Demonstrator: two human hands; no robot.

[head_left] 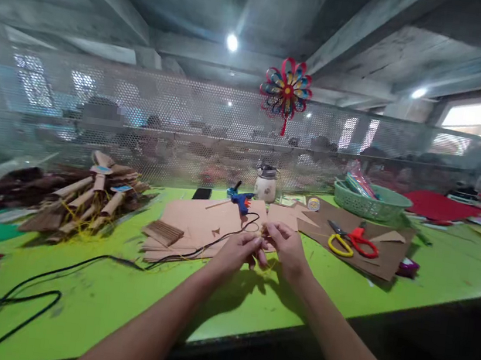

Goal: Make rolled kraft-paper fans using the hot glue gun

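My left hand and my right hand meet above the front of the green table, fingertips pinched close together. Between them runs a thin yellow string, with a loop of it hanging below the fingers. Its exact hold is partly hidden by the fingers. Just beyond my hands lie brown cardboard sheets, with a piece of corrugated cardboard on their left end. A blue glue gun rests on the sheets, its black cord trailing left past my left hand.
To the right, yellow-handled scissors and red-handled scissors lie on dark brown card. A green basket stands behind them. Rolled cardboard pieces with yellow strings are heaped at left. A perforated metal screen closes off the back.
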